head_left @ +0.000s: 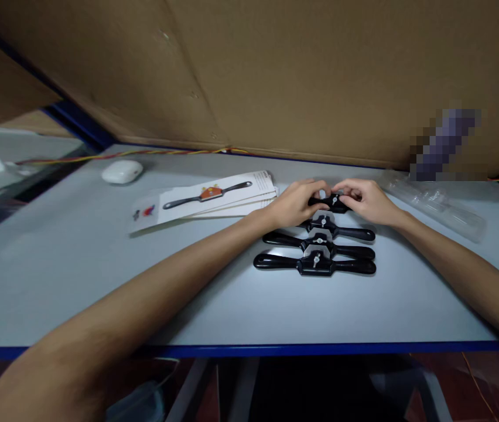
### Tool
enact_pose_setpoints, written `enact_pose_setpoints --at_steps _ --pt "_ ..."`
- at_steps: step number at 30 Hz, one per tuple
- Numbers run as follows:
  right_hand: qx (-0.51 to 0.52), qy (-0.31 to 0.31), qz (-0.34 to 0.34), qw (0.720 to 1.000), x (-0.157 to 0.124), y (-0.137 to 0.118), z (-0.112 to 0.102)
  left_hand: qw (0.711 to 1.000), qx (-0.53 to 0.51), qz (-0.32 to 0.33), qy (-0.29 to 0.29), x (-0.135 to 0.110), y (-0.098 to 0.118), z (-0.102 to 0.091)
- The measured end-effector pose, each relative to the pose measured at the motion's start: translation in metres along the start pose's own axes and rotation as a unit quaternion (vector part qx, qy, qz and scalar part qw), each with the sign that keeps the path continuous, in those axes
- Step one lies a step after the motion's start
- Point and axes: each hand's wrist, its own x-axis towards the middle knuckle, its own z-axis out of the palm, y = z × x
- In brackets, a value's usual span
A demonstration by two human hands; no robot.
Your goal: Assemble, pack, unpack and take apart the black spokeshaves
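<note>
Several black two-handled spokeshaves lie in a column on the grey table. My left hand (300, 202) and my right hand (366, 201) meet at the farthest spokeshave (334, 202), fingers closed on either side of its body. Its handles are mostly hidden by my hands. Just below it lies a second spokeshave (325, 223), its left handle partly under my left hand. Closer to me are a third spokeshave (320, 241) and the nearest spokeshave (316, 262). Each of these three shows a silvery blade plate and a small metal screw at its middle.
Left of my hands lie stacked printed cards (227, 190) picturing a spokeshave. A white rounded case (122, 172) sits at the back left. Clear plastic packaging (440, 205) lies on the right. A cardboard wall (276, 76) and a yellow-red wire (144, 153) border the table's back.
</note>
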Motion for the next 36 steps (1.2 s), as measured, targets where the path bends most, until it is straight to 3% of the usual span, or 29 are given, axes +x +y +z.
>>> enact_pose_setpoints --at_steps 8,36 --pt "-0.005 0.029 -0.016 0.999 -0.0021 -0.0030 0.0027 1.000 0.003 0.003 0.005 0.0000 -0.0016 0.0004" --pt "-0.009 0.035 -0.001 0.999 -0.0019 -0.0039 0.0023 1.000 0.016 0.000 0.017 -0.0011 -0.0008 0.0012"
